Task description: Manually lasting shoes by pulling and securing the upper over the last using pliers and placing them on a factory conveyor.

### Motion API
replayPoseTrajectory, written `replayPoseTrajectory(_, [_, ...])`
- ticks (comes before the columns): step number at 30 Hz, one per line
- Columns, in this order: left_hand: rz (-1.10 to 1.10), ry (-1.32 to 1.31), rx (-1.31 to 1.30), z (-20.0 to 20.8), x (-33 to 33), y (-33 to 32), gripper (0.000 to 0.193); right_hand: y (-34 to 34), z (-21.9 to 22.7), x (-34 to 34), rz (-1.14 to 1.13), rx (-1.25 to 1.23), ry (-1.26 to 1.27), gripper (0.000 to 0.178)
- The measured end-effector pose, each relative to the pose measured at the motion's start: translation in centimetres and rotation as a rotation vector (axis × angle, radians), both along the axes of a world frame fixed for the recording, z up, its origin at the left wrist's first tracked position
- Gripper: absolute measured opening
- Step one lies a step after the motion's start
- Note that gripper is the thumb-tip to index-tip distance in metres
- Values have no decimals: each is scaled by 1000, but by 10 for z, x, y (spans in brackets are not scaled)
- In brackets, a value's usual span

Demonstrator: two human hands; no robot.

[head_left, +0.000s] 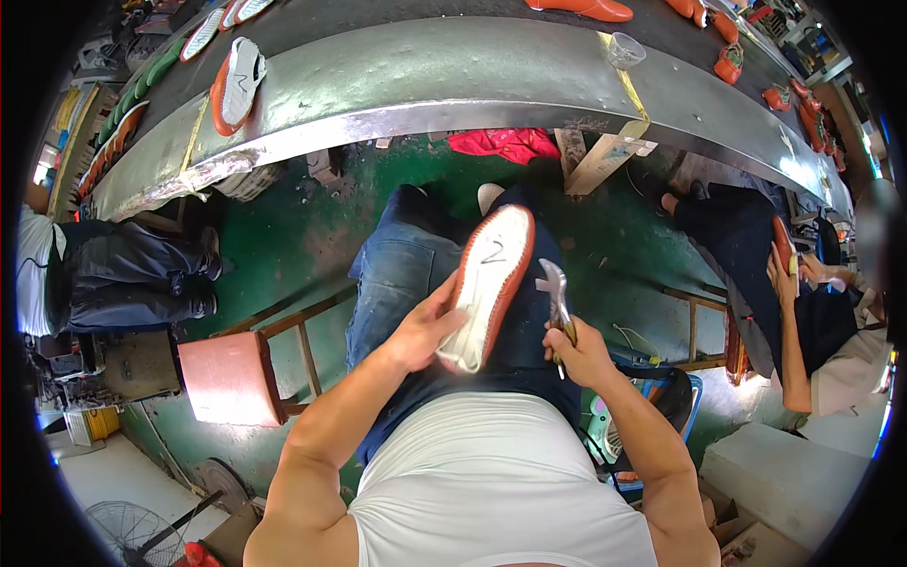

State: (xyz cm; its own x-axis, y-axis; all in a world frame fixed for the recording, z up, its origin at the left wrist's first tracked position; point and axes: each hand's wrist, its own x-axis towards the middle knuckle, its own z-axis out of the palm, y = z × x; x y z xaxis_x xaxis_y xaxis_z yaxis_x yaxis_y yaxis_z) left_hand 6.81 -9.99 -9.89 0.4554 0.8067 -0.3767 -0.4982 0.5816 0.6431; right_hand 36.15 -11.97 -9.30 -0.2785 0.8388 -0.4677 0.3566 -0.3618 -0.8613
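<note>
My left hand (427,329) is closed around the side of a shoe (493,260) above my lap. The shoe's pale underside with a dark handwritten mark faces up, ringed by a reddish-brown edge, toe pointing away from me. To its right, my right hand (578,352) grips the handles of metal lasting pincers (555,283). Their head points away from me, a small gap from the shoe. The thumb and fingers are wrapped around the handles. Where my left fingertips go under the shoe is hidden.
A metal-edged workbench (397,80) crosses ahead, bearing a red-and-white shoe (238,85), a clear cup (624,50) and several orange shoes (590,8). A brown stool (230,378) stands left. A co-worker (756,255) sits at right; another person (123,274) is at left. A fan (134,534) stands lower left.
</note>
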Motion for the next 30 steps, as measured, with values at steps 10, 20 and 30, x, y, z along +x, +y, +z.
replayPoseTrajectory(10, [-4, 70, -82, -23, 29, 32, 83, -9, 13, -17, -133, 109, 38, 28])
replayPoseTrajectory(20, [21, -99, -111, -29, 35, 24, 84, 5, 24, -63, -108, 458, 39, 34])
replayPoseTrajectory(30, [166, -78, -193, -53, 29, 19, 85, 15, 21, -70, 161, 918, -117, 30])
